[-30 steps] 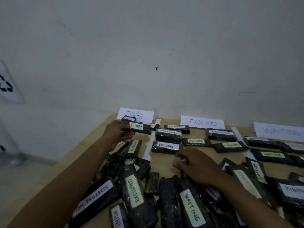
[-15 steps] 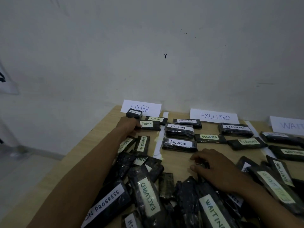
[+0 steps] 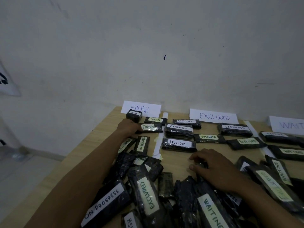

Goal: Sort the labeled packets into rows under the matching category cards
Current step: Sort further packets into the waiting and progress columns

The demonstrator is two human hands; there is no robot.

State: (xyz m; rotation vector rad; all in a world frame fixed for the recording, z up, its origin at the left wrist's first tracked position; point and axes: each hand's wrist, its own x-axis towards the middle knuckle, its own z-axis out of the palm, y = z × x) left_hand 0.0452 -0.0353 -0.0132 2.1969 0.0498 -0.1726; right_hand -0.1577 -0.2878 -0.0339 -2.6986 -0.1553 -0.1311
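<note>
Labeled packets (image 3: pixel 184 195) lie heaped and overlapping at the near edge of the counter (image 3: pixel 176 162), among them an ON PROGRESS packet (image 3: pixel 105 203), a loose EXCLUDED packet (image 3: pixel 148 196) and a loose WAITING packet (image 3: pixel 212 211). Just beyond the heap the right hand (image 3: pixel 212 168) lies palm down, thumb and fingers curled round a small dark packet (image 3: pixel 201 164) whose label is hidden. Farther on, left of a white paper strip (image 3: pixel 156 145), the left hand (image 3: pixel 130 129) grips the left end of a FINISH packet (image 3: pixel 152 127) lying flat on the counter. Two other FINISH packets (image 3: pixel 155 120) lie just behind it, under the FINISH card (image 3: pixel 141 106), which stands at the wall (image 3: pixel 148 63). Right of the strip, six sorted EXCLUDED packets (image 3: pixel 178 143) lie in rows under the EXCLUDED card (image 3: pixel 213 116). Farther right, sorted WAITING packets (image 3: pixel 276 136) lie under the WAITING card (image 3: pixel 287 125), which is cut off by the frame edge.
</note>
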